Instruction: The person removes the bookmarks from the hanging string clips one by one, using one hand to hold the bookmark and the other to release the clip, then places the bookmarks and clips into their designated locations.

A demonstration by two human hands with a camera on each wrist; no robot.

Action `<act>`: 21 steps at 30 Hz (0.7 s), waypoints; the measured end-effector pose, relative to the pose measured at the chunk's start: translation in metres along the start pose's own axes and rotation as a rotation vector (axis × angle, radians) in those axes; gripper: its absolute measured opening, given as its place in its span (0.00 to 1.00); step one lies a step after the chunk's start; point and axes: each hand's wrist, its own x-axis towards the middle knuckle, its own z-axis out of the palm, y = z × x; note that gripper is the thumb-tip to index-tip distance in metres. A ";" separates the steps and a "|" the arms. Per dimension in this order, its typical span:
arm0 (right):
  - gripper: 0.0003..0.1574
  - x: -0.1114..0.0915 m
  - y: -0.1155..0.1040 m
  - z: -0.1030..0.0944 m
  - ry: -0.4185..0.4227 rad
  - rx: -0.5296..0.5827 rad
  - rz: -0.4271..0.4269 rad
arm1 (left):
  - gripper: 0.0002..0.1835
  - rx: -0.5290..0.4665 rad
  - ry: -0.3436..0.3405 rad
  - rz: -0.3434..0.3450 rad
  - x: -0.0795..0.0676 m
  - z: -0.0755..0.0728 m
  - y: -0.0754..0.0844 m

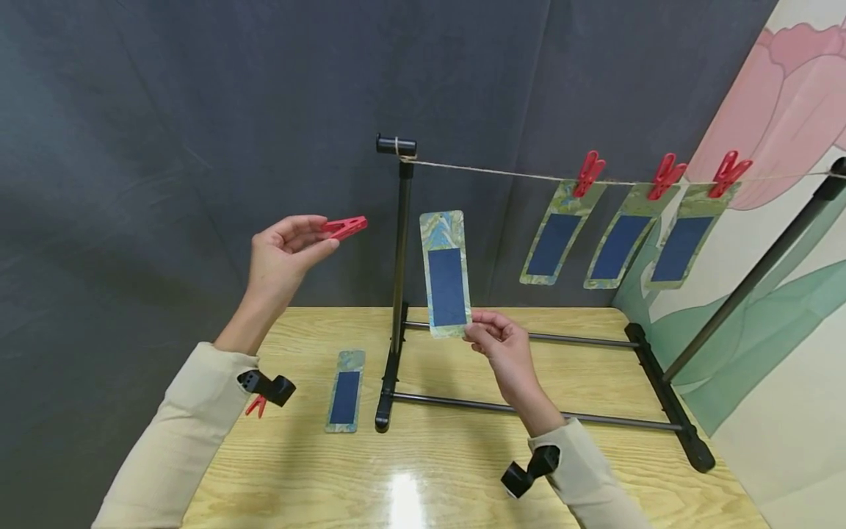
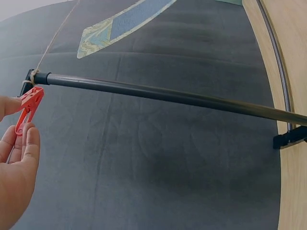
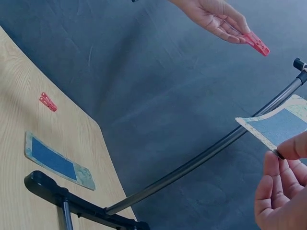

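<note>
A red clothespin [image 1: 345, 227] is pinched between the thumb and fingers of my left hand [image 1: 280, 253], left of the rack's upright post. My right hand [image 1: 504, 349] pinches the lower right corner of a bookmark [image 1: 446, 286] with a blue panel and marbled border. That bookmark is held upright below the twine [image 1: 489, 171], apart from it. Farther right, three similar bookmarks [image 1: 554, 248] hang from the twine, each under a red clothespin [image 1: 590, 174]. In the right wrist view, the held bookmark [image 3: 278, 127] curves slightly above the thumb.
Another bookmark [image 1: 344, 393] lies on the wooden table [image 1: 317, 485] left of the black rack [image 1: 400, 257]. A loose red clothespin [image 1: 257, 405] lies near the left sleeve. Behind the table hangs a dark cloth [image 1: 264, 110]; a patterned curtain [image 1: 793, 308] is at the right.
</note>
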 end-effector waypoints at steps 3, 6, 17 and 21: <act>0.11 -0.001 0.001 0.001 0.002 -0.002 0.005 | 0.17 -0.032 0.000 -0.001 -0.002 -0.004 -0.003; 0.11 -0.001 0.002 0.002 0.002 -0.005 0.010 | 0.18 -0.041 0.005 0.002 -0.004 -0.008 -0.006; 0.11 -0.002 0.006 0.002 -0.017 -0.009 0.002 | 0.16 -0.063 0.027 0.009 -0.010 -0.015 -0.014; 0.11 -0.003 0.006 0.004 -0.017 -0.008 0.005 | 0.16 -0.054 0.046 0.005 -0.011 -0.018 -0.016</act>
